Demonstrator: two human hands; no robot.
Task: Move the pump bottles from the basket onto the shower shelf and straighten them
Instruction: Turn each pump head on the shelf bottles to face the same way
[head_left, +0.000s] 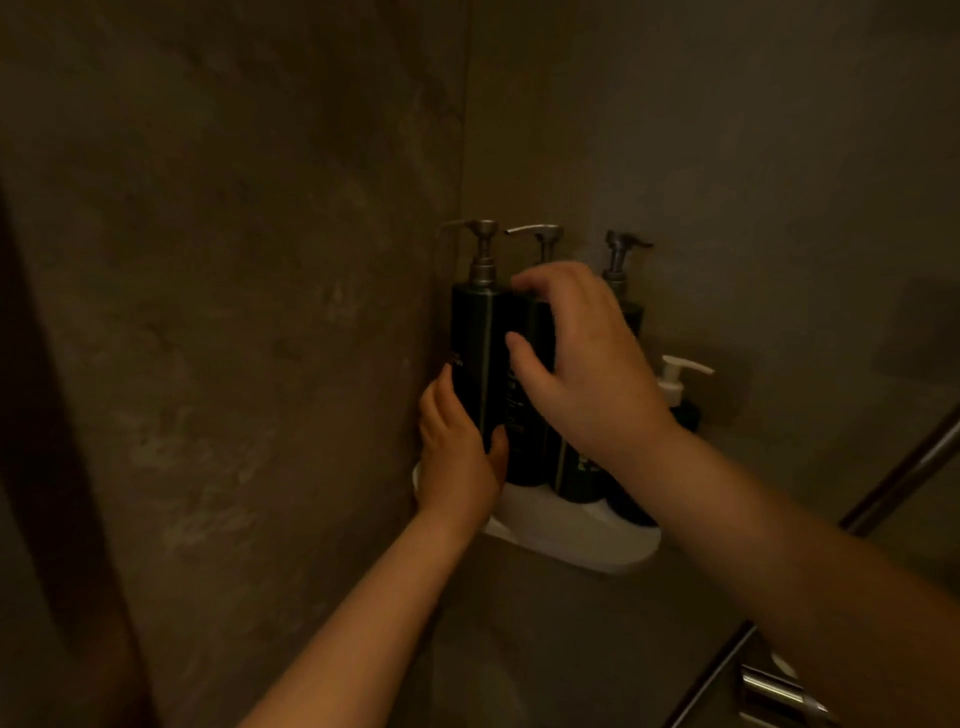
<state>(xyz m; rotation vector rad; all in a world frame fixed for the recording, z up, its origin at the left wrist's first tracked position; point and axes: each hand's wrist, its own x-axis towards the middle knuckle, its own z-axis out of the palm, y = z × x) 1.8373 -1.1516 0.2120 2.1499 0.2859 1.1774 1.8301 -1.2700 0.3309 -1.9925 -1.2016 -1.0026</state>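
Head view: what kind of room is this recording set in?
Most likely a shower stall in a bathroom. Dark pump bottles stand on a white corner shelf where two stone-look walls meet, and a chrome fitting shows at lower right.

Corner shelf (571, 540) crowded: dark pump bottles (478, 364) stood tight against walls; only front edge lay open

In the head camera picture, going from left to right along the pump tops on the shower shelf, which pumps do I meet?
Left grey pump → middle grey pump → right grey pump → white pump, which sits lower than the others.
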